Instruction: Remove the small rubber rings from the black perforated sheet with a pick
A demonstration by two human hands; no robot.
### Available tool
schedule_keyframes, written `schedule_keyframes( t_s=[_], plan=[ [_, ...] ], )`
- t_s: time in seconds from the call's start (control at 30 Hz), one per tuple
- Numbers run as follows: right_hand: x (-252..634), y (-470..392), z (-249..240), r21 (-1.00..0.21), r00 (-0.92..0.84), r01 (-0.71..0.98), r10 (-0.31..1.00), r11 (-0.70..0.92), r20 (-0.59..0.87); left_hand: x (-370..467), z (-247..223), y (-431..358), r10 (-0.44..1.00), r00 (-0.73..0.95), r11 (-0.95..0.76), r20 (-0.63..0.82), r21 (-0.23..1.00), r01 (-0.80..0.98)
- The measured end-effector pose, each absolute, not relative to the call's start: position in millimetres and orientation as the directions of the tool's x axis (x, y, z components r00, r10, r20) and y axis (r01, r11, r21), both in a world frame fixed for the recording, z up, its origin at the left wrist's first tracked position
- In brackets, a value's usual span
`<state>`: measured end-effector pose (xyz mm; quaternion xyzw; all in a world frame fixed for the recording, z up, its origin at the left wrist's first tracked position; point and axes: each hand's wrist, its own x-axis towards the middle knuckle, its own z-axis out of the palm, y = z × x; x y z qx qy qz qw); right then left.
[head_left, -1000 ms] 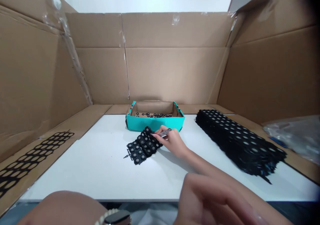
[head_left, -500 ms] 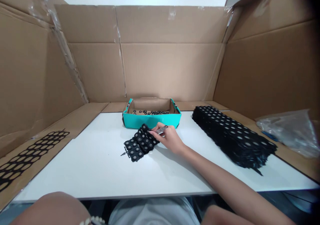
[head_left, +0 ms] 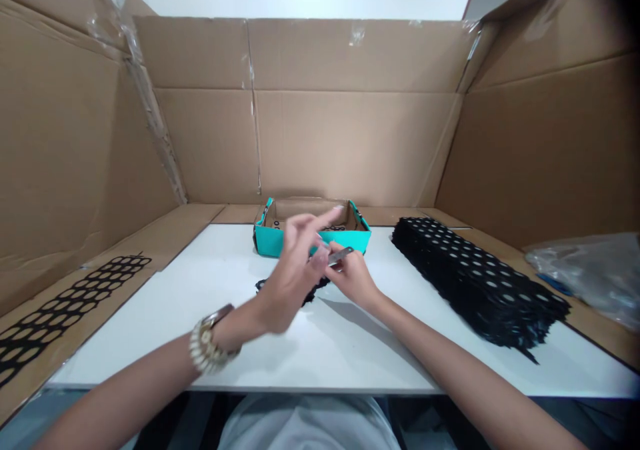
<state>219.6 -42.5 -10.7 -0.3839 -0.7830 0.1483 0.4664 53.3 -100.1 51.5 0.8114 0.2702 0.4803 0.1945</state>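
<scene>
My right hand [head_left: 355, 280] grips silver metal tweezers [head_left: 342, 256] over the middle of the white table. In front of them my left hand [head_left: 293, 273] is raised, index finger stretched out and thumb near the tweezers' tip; motion blurs it slightly. Beneath the hands lies a black sheet of small round pieces [head_left: 311, 295], mostly hidden by my left hand. Just behind stands a teal-fronted cardboard box [head_left: 273, 243] with small black rings [head_left: 277, 225] inside. Whether a ring is at the tweezers' tip is hidden.
A tall stack of black sheets [head_left: 475, 273] with pale dots stands at the right. Beyond it lies a clear plastic bag [head_left: 590, 270]. At the left, a black lattice sheet [head_left: 75, 307] with round holes rests on cardboard. Cardboard walls [head_left: 350, 143] enclose the table.
My left hand has come up from the lower left edge to beside the tweezers and now covers much of the black sheet. My right hand still holds the tweezers. The view has shifted slightly.
</scene>
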Motion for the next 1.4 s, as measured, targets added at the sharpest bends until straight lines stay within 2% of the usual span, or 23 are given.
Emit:
schedule_keyframes(
  t_s=[0.07,0.13,0.27,0.33,0.53,0.6,0.67,0.77,0.83,1.0,1.2,1.3,1.4],
  plan=[
    [220,-43,-6,-0.630,-0.206,0.430,0.750,0.646,0.629,43,39,-67,0.588,0.301,-0.794,0.751,0.465,0.391],
    [220,-43,-3,-0.667,-0.168,0.383,0.758,0.639,0.630,32,23,-42,0.605,0.269,-0.759,0.749,0.440,0.480],
    [222,-41,-3,-0.708,-0.140,0.317,0.770,0.630,0.622,17,6,-22,0.812,0.360,-0.584,0.460,0.641,0.498],
    [223,-41,-4,-0.719,-0.129,0.303,0.775,0.625,0.619,15,6,-20,0.859,0.369,-0.507,0.356,0.697,0.507],
    [221,-49,-4,-0.681,-0.147,0.317,0.743,0.660,0.653,14,4,-21,0.837,0.504,-0.513,0.213,0.625,0.588],
    [220,-50,-4,-0.666,-0.168,0.331,0.737,0.668,0.655,14,4,-23,0.794,0.582,-0.542,0.175,0.636,0.549],
    [220,-51,-4,-0.665,-0.179,0.327,0.735,0.671,0.654,15,5,-25,0.737,0.645,-0.596,0.201,0.644,0.480],
    [221,-50,-3,-0.661,-0.196,0.324,0.732,0.677,0.653,18,6,-29,0.699,0.653,-0.659,0.291,0.617,0.430],
    [221,-50,-2,-0.658,-0.203,0.314,0.726,0.684,0.657,18,5,-29,0.707,0.641,-0.651,0.299,0.628,0.426],
    [220,-52,0,-0.700,-0.228,0.238,0.740,0.673,0.633,17,-5,-24,0.701,0.676,-0.574,0.225,0.741,0.349],
    [223,-48,4,-0.734,-0.191,0.183,0.756,0.654,0.626,17,-6,-25,0.783,0.621,-0.276,0.042,0.918,0.286],
    [227,-44,6,-0.753,-0.146,0.155,0.769,0.640,0.623,19,-3,-27,0.783,0.621,-0.202,0.038,0.960,0.194],
    [231,-41,7,-0.744,-0.137,0.180,0.766,0.643,0.628,19,-3,-27,0.774,0.630,-0.229,0.064,0.956,0.184]
  ],
)
